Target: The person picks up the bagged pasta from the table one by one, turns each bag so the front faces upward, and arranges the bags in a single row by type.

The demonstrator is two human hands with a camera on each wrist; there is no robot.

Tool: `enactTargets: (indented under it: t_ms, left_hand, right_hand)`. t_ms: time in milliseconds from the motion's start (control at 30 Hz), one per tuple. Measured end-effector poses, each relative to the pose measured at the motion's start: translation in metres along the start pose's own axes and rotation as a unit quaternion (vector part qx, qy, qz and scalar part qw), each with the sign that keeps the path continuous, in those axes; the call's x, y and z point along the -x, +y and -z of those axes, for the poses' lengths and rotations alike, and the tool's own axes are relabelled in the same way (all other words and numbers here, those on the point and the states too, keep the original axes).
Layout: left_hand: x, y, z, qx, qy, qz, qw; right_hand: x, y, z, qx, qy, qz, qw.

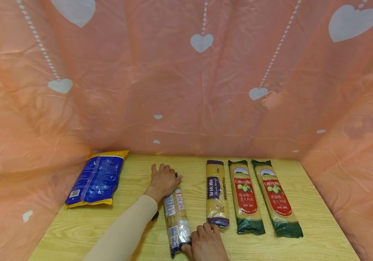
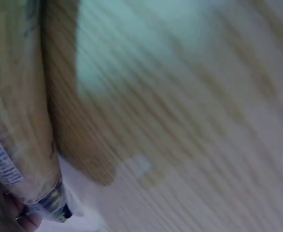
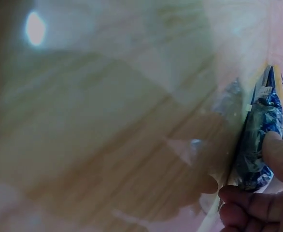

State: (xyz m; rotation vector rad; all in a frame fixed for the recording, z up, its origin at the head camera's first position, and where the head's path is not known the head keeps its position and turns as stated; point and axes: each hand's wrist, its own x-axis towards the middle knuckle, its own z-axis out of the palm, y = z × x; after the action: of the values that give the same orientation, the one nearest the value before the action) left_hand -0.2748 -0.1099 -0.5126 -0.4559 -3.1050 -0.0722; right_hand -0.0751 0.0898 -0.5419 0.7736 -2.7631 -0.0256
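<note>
A long pasta packet (image 1: 175, 214) lies lengthwise on the table, its printed back with a barcode facing up. My left hand (image 1: 164, 181) grips its far end, with the thumb on the right side and the fingers spread over the end. At the near end, my right hand (image 1: 206, 243) pinches the dark plastic corner. The right wrist view shows the right thumb (image 3: 279, 152) on the packet's wrapper (image 3: 260, 145), with curled fingers below. In the left wrist view the packet (image 2: 21, 106) runs down the left side, with fingers partly visible at its dark end.
To the right lie a purple-ended spaghetti packet (image 1: 216, 192) and two green-ended pasta packets, one nearer (image 1: 246, 195) and one farther right (image 1: 276, 197). A blue and yellow bag (image 1: 96, 179) lies at the left. A pink curtain (image 1: 186, 90) surrounds the wooden table (image 1: 134, 217).
</note>
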Motion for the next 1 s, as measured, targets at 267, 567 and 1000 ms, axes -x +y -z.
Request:
enactTargets:
  t_ms: [267, 567, 1000]
  left_hand:
    - [0.003, 0.001, 0.012, 0.031, 0.104, -0.049, 0.9929]
    - [0.007, 0.005, 0.042, 0.039, 0.28, -0.139, 0.9491]
    - [0.017, 0.021, 0.065, 0.014, 0.332, -0.189, 0.9242]
  right_hand:
    - [-0.001, 0.001, 0.004, -0.036, -0.008, -0.026, 0.999]
    - [-0.006, 0.006, 0.012, -0.094, -0.042, -0.062, 0.993]
    - [-0.018, 0.007, 0.018, -0.188, -0.048, -0.133, 0.972]
